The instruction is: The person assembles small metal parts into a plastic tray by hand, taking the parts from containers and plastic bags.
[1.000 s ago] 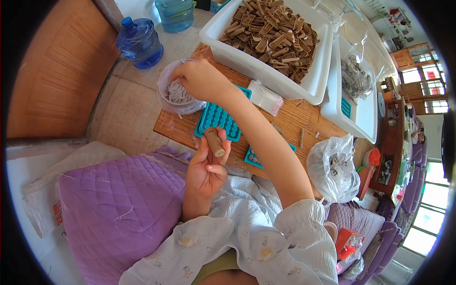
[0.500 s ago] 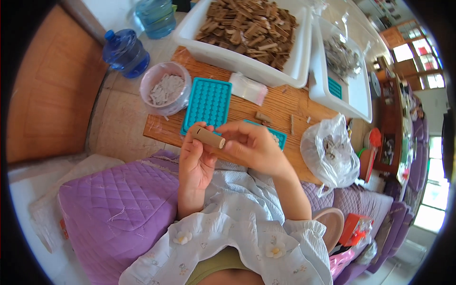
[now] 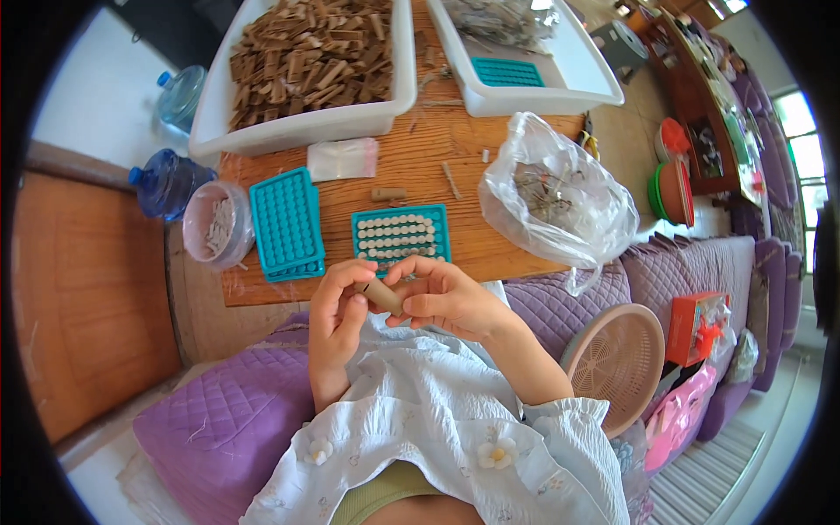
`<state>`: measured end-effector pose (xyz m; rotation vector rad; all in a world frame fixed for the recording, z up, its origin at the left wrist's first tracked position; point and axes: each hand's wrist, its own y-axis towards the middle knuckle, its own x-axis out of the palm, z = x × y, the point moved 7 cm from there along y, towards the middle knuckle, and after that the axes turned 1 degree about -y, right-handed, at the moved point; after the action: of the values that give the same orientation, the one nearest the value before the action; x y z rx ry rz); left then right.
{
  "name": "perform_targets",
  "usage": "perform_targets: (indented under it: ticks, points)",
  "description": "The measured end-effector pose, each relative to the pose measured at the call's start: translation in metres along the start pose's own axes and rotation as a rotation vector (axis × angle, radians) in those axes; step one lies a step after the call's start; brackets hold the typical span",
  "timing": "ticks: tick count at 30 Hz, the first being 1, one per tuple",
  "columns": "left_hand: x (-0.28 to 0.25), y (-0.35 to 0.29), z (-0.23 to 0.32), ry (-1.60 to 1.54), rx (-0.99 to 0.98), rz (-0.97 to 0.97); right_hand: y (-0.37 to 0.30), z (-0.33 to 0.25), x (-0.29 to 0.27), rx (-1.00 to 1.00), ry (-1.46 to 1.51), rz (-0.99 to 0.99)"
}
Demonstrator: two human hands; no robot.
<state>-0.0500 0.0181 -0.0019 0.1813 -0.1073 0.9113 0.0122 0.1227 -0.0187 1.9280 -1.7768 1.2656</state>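
The left hand (image 3: 337, 302) and right hand (image 3: 459, 302), close together on the near side of the teal tray (image 3: 443, 229), pinch opposite ends of a brown cylindrical tube (image 3: 382, 297), which steady left-hand support and light right-hand pressure should keep from slipping.

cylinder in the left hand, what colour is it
The cylinder is light brown, best seen in the head view.
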Motion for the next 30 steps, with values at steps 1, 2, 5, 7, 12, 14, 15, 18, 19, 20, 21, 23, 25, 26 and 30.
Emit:
perform_targets:
  ticks: [1,2,5,7,12,14,15,18,19,20,21,23,25,26,30]
  points:
    - [0.005,0.001,0.003,0.046,0.021,-0.044,-0.003,0.003,-0.001,0.031,0.077,-0.041]
    - [0.010,0.001,0.006,0.091,0.043,-0.088,-0.007,0.002,-0.004,0.018,0.084,-0.032]
    - [0.019,0.002,0.000,0.101,0.024,-0.160,-0.019,0.004,-0.008,0.038,0.127,-0.077]
    - [0.032,0.006,-0.001,0.098,0.014,-0.209,-0.027,0.004,-0.015,0.026,0.139,-0.071]
    - [0.061,0.019,0.000,0.087,-0.036,-0.303,-0.043,0.000,-0.033,0.005,0.229,-0.070]
    - [0.071,0.027,0.000,0.121,-0.022,-0.331,-0.049,-0.003,-0.040,-0.010,0.255,-0.059]
    - [0.077,0.030,-0.002,0.133,-0.028,-0.368,-0.052,-0.004,-0.044,-0.019,0.271,-0.047]
    - [0.096,0.043,-0.003,0.174,-0.064,-0.469,-0.064,-0.011,-0.055,-0.040,0.308,-0.015]
    - [0.103,0.046,-0.003,0.201,-0.089,-0.524,-0.068,-0.014,-0.058,-0.044,0.315,-0.014]
    - [0.109,0.052,-0.001,0.203,-0.093,-0.530,-0.072,-0.018,-0.061,-0.048,0.339,-0.025]
    - [0.117,0.055,0.002,0.238,-0.075,-0.560,-0.076,-0.021,-0.063,-0.050,0.362,-0.038]
    - [0.128,0.063,0.004,0.276,-0.060,-0.590,-0.082,-0.027,-0.068,-0.049,0.374,-0.041]
    - [0.141,0.069,0.006,0.313,-0.002,-0.665,-0.089,-0.031,-0.075,-0.053,0.389,-0.038]
    - [0.145,0.071,0.005,0.315,-0.006,-0.669,-0.091,-0.033,-0.077,-0.056,0.415,-0.050]
    - [0.158,0.076,0.003,0.302,-0.042,-0.685,-0.099,-0.037,-0.086,-0.056,0.458,-0.055]
